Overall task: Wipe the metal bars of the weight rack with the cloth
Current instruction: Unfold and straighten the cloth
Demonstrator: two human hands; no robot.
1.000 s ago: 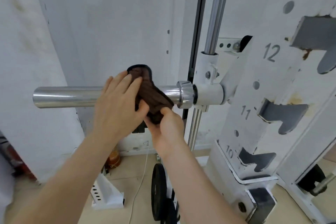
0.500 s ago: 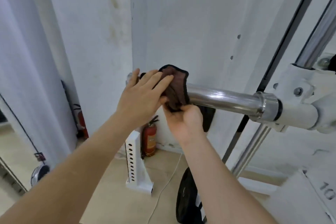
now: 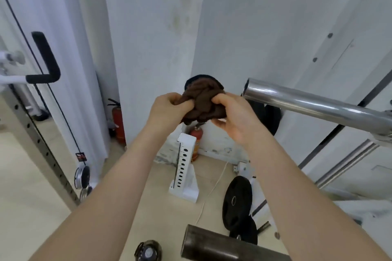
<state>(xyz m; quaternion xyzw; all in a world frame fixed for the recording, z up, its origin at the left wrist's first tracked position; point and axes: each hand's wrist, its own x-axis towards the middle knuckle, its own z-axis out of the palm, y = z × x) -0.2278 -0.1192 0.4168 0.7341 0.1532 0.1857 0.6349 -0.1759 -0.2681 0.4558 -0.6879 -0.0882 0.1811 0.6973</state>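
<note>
Both hands hold one bunched dark-brown cloth with a black hem (image 3: 201, 100) in mid-air, in front of a white wall (image 3: 265, 27). Left hand (image 3: 167, 110): grip closed, fingers curled into the cloth's left side. Right hand (image 3: 231, 119): grip closed, thumb and fingers pinching the cloth's right side, palm below it. Cloth sits just left of the open end of the polished chrome horizontal bar (image 3: 307, 101) and is not wrapped on it. Right-hand knuckles lie just beside the bar end; contact cannot be told. Below, on the beige floor (image 3: 25, 207): white perforated upright bracket (image 3: 183, 169), red fire extinguisher (image 3: 196, 139) behind it, black round weight plate (image 3: 236, 199) standing on edge, dark steel tube (image 3: 222, 246) nearest the camera.
</note>
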